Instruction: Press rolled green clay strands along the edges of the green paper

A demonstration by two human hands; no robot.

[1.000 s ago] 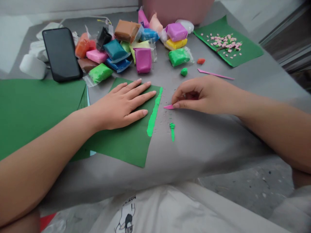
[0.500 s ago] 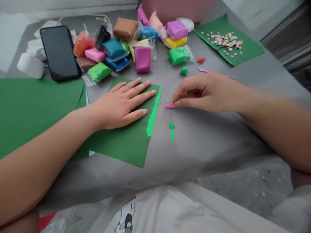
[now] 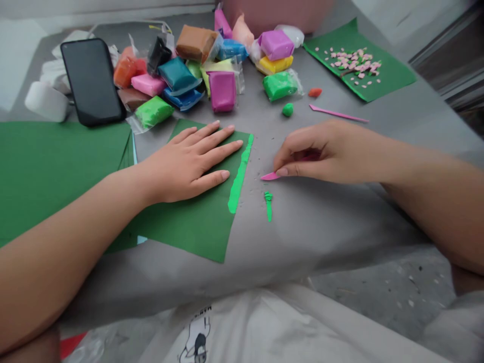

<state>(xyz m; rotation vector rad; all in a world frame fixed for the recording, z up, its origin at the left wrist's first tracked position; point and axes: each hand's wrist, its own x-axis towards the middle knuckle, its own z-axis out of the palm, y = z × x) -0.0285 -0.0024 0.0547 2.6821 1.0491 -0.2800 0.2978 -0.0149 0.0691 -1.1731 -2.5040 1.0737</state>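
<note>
My left hand (image 3: 192,164) lies flat with fingers spread on a dark green sheet of paper (image 3: 196,229). Along that sheet's right edge runs a flattened strip of bright green clay (image 3: 239,179). To the right, my right hand (image 3: 313,154) pinches a pink clay knife (image 3: 269,176), its blade tip pointing left, close to the grey tabletop. Most of the knife's handle is hidden by my fingers. Just below the blade lies a small scrap of green clay (image 3: 268,204), crumpled at its top. Tiny crumbs dot the surface between strip and knife.
Behind my hands sit several wrapped clay packs (image 3: 222,91) and a phone (image 3: 94,80). A second pink tool (image 3: 338,114), a green clay ball (image 3: 288,110) and an orange lump (image 3: 315,92) lie at right. Farther back is a green card with pink blossoms (image 3: 359,65). More green paper (image 3: 56,171) lies left.
My right hand has moved slightly down and right with the pink clay knife, bringing it nearer the green scrap and uncovering more of the second pink tool. My left hand stays put.
</note>
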